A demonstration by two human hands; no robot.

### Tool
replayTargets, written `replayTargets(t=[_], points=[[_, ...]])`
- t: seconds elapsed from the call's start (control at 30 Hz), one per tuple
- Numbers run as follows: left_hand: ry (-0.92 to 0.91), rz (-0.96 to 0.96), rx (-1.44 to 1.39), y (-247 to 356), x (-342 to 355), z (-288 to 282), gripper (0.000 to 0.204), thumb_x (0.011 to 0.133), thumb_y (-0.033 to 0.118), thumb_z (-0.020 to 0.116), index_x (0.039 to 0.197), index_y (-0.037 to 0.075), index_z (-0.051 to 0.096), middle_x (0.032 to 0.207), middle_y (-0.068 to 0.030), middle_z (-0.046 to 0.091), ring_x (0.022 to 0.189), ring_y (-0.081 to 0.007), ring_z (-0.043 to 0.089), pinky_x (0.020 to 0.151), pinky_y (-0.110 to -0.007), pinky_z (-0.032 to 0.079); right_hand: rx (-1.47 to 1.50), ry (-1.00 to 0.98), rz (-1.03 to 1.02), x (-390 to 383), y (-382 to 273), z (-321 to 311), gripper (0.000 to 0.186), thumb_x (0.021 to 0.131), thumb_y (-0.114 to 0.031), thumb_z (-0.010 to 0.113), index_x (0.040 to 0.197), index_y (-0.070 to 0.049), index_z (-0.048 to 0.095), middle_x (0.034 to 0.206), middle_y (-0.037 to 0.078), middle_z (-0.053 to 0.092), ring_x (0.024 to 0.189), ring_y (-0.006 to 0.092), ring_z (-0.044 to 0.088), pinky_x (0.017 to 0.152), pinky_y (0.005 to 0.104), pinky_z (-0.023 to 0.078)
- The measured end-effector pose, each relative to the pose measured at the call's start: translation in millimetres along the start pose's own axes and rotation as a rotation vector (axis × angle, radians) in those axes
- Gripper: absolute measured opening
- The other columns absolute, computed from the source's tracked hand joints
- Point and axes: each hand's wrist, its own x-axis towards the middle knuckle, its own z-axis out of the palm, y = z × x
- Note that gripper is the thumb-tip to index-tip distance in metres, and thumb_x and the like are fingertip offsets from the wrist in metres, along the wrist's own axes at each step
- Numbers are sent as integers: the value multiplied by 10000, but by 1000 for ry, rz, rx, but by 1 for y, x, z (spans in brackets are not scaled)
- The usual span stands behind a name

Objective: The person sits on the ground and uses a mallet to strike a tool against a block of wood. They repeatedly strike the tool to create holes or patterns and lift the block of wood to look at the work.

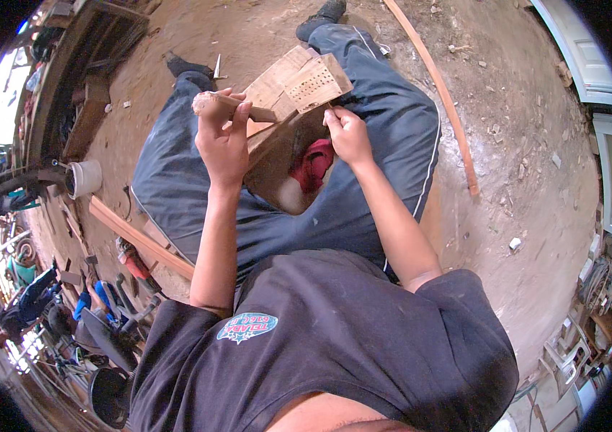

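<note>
I sit on a dirt floor with a wooden block (298,83) resting between my knees; its end face is covered in small drilled holes. My left hand (223,137) is raised beside the block and grips a wooden-handled mallet (230,104) whose head points toward the block. My right hand (347,133) is closed around a thin tool, likely a chisel (329,109), whose tip touches the lower edge of the block. A red cloth (313,164) lies in my lap under the hands.
A long wooden strip (441,97) lies on the ground to my right. A wooden plank (136,237) and a white bucket (84,178) are at my left. A metal tool (217,68) lies by my left foot. Another person (28,306) sits far left.
</note>
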Motion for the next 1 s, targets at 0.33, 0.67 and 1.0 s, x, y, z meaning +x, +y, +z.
replayTargets(t=[0.33,0.67,1.0], points=[[2,32,-2,0,1,1,308,936,102,663,1187,-18,529,1036,-104,662,962,-151,632,812,-291,544,-5,23,-51,0,-1,1,294,972,-228,539,780,-10,583,612,94,492,582,143,460,574,338,403],[-12,43,50,7,3,4,279,936,96,660,1161,-15,539,1012,-91,663,951,-139,634,815,-293,549,2,-21,-11,-1,0,-2,282,966,-217,553,781,-8,591,626,64,532,592,109,472,565,311,400],[7,80,377,17,4,6,251,926,204,689,1074,29,584,914,-74,696,823,-138,664,707,-296,547,6,-4,-40,-2,-4,-6,276,941,-226,580,821,15,641,720,162,647,637,259,615,631,374,474]])
